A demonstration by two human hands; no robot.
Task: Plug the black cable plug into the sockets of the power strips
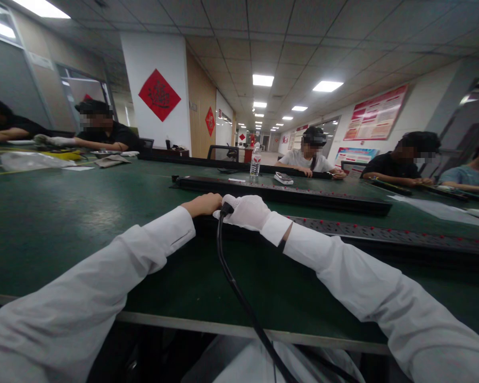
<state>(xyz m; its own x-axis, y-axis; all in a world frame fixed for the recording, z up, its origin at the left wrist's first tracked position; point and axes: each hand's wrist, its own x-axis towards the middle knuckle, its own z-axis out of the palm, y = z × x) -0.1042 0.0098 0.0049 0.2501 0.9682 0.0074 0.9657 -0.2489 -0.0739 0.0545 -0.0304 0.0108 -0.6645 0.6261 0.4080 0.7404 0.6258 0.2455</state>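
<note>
My two hands meet at the left end of a long black power strip that lies on the green table. My left hand is bare, with its fingers curled against that end. My right hand wears a white glove and is closed round the strip's end, where a thick black cable comes out. The cable runs back toward me and drops over the table's front edge. Both my arms are in white sleeves.
A second black power strip lies farther back, with a water bottle and a phone behind it. Several other people sit at the table's left and right sides working. Plastic bags and papers lie at the far left.
</note>
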